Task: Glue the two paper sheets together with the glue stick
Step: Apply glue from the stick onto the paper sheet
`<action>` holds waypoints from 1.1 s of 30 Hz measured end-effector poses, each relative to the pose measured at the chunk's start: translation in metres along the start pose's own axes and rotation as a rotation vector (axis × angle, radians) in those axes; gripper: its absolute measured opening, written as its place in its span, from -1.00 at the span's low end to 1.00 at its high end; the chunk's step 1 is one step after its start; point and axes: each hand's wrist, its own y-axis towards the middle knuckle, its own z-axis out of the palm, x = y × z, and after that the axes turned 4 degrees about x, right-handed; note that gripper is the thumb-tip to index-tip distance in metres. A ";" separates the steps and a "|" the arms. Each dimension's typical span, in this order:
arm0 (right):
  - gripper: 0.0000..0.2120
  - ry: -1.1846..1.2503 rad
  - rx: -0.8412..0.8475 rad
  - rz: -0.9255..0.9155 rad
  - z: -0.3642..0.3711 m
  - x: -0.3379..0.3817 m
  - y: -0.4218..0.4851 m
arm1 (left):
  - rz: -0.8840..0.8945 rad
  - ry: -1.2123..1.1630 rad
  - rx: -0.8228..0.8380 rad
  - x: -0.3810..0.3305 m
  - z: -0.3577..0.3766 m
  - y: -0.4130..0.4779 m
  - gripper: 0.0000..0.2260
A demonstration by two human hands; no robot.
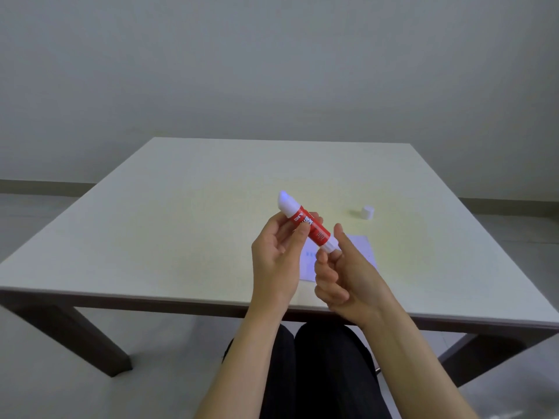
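A red and white glue stick [314, 229] is held tilted above the table, its uncapped white tip with a bluish end pointing up and to the left. My left hand [276, 261] grips its red barrel. My right hand [341, 276] pinches the white bottom end between thumb and fingers. The white cap [367, 212] stands on the table to the right, apart from both hands. White paper [361, 247] lies flat on the table beneath my hands, mostly hidden by them; I cannot tell whether it is one sheet or two.
The pale table [181, 222] has its front edge close to my body and dark legs at the corners. My legs in dark trousers [317, 373] are under that edge. A plain wall stands behind the table.
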 end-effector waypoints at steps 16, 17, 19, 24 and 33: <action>-0.57 -0.199 0.048 -0.331 -0.002 -0.007 0.014 | -0.050 -0.034 -0.075 0.020 -0.007 0.006 -0.84; -0.56 -0.168 0.079 -0.353 -0.002 -0.007 0.016 | -0.052 -0.032 -0.070 0.022 -0.008 0.008 -0.83; -0.73 -0.082 0.063 -0.365 -0.001 -0.005 0.020 | -0.055 0.011 -0.024 0.026 -0.013 0.012 -0.78; -0.83 0.159 -0.136 -0.323 -0.016 0.016 0.034 | -0.218 0.472 0.285 0.032 -0.064 0.029 -0.44; -0.91 -0.528 -0.271 -0.472 -0.016 0.024 0.066 | -0.327 1.096 0.777 0.018 -0.096 0.075 -0.32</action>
